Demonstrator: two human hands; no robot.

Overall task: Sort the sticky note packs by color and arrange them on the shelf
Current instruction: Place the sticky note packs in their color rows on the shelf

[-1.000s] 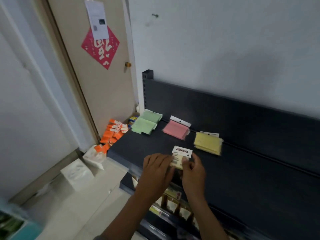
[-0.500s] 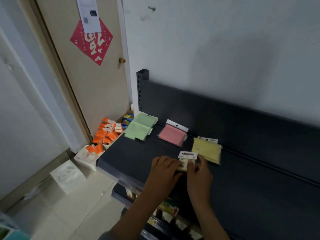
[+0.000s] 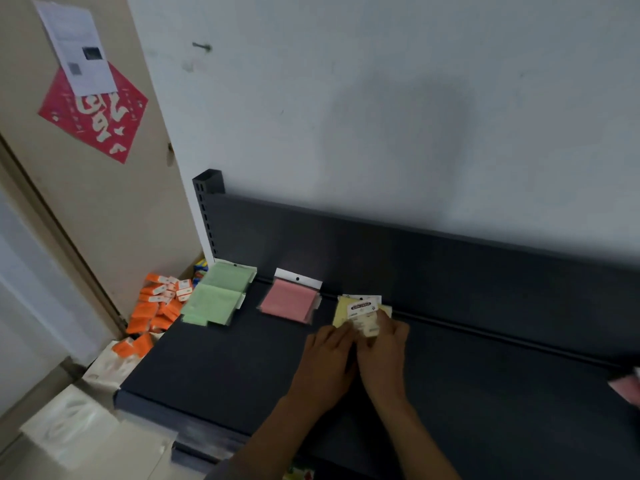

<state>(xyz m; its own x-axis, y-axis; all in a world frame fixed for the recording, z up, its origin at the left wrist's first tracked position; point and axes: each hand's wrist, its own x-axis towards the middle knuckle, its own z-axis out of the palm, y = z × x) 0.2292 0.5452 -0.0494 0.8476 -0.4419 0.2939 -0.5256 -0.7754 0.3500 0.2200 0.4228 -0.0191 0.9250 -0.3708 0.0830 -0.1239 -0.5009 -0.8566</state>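
On the dark shelf [image 3: 221, 368] lie three piles along the back: green packs [image 3: 218, 299] at the left, pink packs [image 3: 289, 301] in the middle, yellow packs [image 3: 341, 311] to the right. Both hands hold one yellow pack with a white label [image 3: 362, 315] right over the yellow pile. My left hand [image 3: 327, 362] pinches its left side and my right hand [image 3: 382, 351] grips its right side. The hands hide most of the yellow pile.
Orange packs [image 3: 157, 310] are heaped on the floor left of the shelf, beside white boxes [image 3: 69, 424]. A pink pack [image 3: 628, 388] shows at the right edge of the shelf. A door with a red poster [image 3: 93, 112] stands at the left.
Both hands have carried the yellow pack away from the shelf's front edge to the back, onto the yellow pile. The view has shifted a little.
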